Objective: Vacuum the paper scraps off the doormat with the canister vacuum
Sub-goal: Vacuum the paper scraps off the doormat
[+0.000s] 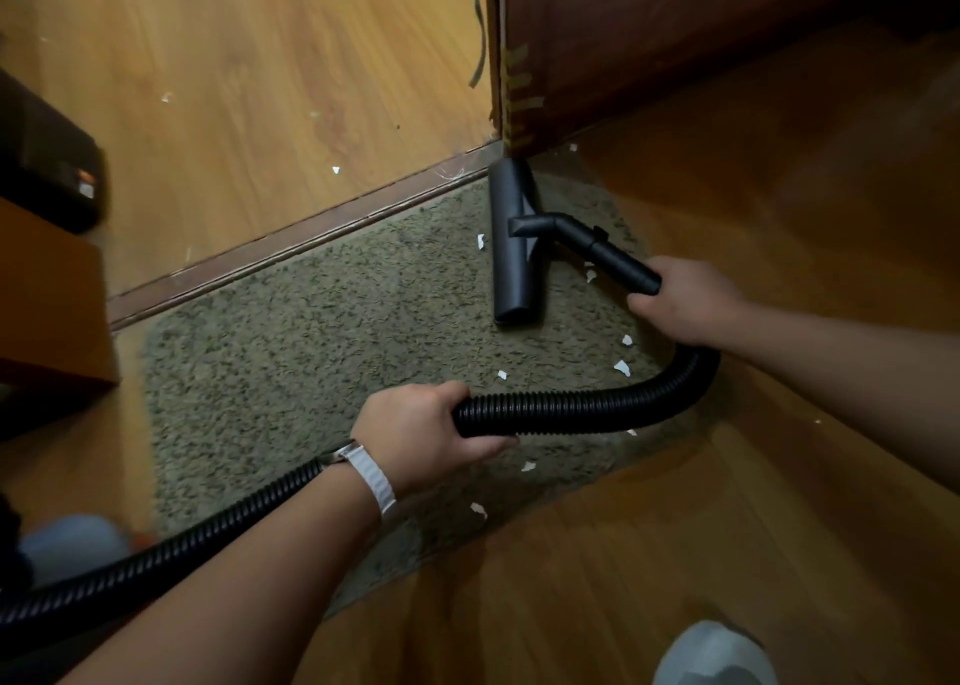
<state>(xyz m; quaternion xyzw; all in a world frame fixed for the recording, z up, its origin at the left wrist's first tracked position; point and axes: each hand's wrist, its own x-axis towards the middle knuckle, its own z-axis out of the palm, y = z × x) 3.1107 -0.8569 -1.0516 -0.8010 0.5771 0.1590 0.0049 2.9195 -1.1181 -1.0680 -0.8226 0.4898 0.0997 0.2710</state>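
Note:
A shaggy olive doormat (291,352) lies on the wooden floor along a door threshold. The black floor nozzle (514,248) of the vacuum rests flat on the mat's far right part, close to the door's corner. My right hand (685,305) grips the rigid black wand (608,253) just behind the nozzle. My left hand (421,430) holds the ribbed black hose (582,409), which curves from the wand past my left wrist to the lower left. Several white paper scraps (622,367) lie on the mat's right side, near the nozzle and the hose.
A dark wooden door (675,35) stands open at the upper right. The threshold strip (291,248) runs diagonally past the mat. A black box (47,159) and an orange-brown cabinet (47,300) stand at the left. More scraps (336,169) dot the floor beyond the threshold. A grey slipper (711,653) shows at bottom right.

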